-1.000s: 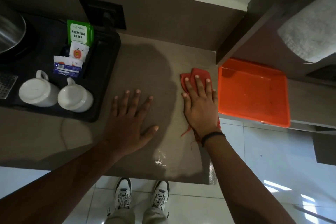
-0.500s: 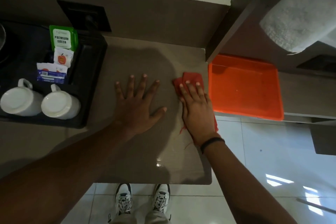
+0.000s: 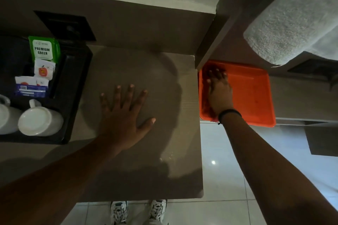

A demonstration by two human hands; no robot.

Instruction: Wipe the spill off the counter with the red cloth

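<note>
R hand (image 3: 219,95) presses red cloth (image 3: 206,105) in orange tray (image 3: 256,97); L hand (image 3: 124,122) flat on counter (image 3: 164,175).

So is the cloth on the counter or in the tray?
In the tray: the cloth lies along its left side under the right hand, off the counter.

The brown counter (image 3: 146,170) bears the left hand (image 3: 124,120) pressed flat, a black tray (image 3: 73,97) of mugs and sachets to its left, and wet glints just near its thumb side.
</note>
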